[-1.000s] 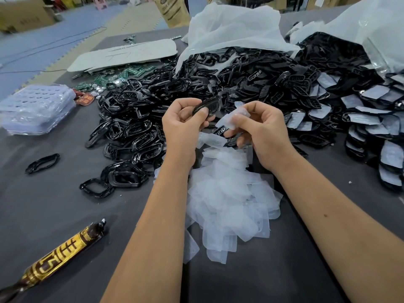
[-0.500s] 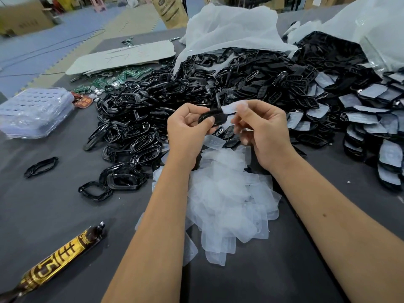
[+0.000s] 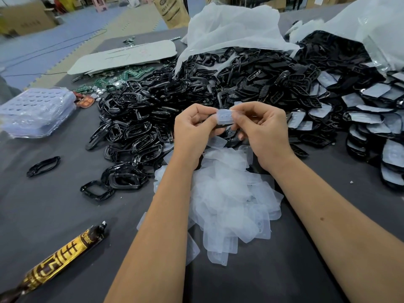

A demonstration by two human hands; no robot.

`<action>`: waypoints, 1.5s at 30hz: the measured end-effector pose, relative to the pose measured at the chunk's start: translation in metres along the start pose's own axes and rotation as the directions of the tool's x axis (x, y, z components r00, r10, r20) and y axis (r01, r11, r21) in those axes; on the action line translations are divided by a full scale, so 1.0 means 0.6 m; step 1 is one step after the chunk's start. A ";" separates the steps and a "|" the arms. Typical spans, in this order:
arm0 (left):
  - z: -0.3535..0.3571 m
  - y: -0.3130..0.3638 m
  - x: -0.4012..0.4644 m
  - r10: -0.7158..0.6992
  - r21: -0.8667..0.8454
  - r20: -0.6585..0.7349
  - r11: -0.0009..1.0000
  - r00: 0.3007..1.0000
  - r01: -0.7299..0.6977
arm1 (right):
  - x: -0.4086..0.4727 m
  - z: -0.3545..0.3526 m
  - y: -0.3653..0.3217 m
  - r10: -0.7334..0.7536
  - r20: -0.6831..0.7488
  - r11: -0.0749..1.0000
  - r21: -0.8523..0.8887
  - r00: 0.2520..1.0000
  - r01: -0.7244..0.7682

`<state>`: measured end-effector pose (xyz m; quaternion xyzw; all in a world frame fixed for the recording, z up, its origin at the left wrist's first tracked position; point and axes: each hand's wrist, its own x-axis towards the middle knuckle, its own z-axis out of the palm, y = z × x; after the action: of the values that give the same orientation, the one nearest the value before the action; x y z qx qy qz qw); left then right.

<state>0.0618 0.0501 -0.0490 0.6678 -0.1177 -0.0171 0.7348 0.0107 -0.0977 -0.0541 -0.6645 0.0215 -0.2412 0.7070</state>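
- since half a second ago the clear pad (image 3: 225, 116) has come down over the black part (image 3: 219, 127); before, the two were held slightly apart.
- left hand (image 3: 193, 132) curls round the black part, thumb on the pad's left end.
- right hand (image 3: 263, 133) pinches the pad's right end.
- both things are held above the table (image 3: 54, 215), between the two hands.
- pile of clear pads (image 3: 229, 204) lies just below the hands.
- heap of black frames (image 3: 140, 127) spreads left and behind.
- gold-labelled tube (image 3: 61, 256) lies well apart, near left.
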 end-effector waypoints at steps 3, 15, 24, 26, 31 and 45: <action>-0.001 0.004 0.000 -0.024 -0.063 0.029 0.998 0.999 0.026 | -0.001 0.002 0.003 -0.013 -0.015 0.998 -0.055 1.000 0.012; 0.000 0.006 -0.001 -0.044 -0.099 0.039 0.994 0.998 0.047 | -0.006 0.006 0.002 -0.101 -0.083 0.945 -0.319 0.991 0.069; -0.002 -0.003 0.000 -0.005 -0.002 0.044 1.000 0.999 0.005 | -0.010 0.009 -0.004 -0.082 -0.136 0.945 -0.324 0.987 0.034; -0.001 -0.003 -0.001 -0.005 -0.010 0.046 1.000 0.999 0.005 | -0.010 0.009 -0.006 -0.072 -0.139 0.950 -0.311 0.988 0.026; 0.000 -0.005 -0.001 0.000 -0.024 0.050 1.000 0.999 0.001 | -0.013 0.010 -0.009 -0.082 -0.141 0.950 -0.309 0.987 0.035; 0.001 -0.008 0.000 -0.017 -0.018 -0.005 1.000 1.000 0.017 | -0.011 0.013 -0.013 -0.243 -0.094 0.892 -0.412 0.965 0.184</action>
<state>0.0626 0.0491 -0.0537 0.6623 -0.1099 -0.0226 0.7408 0.0050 -0.0878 -0.0478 -0.7740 0.0477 -0.3551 0.5221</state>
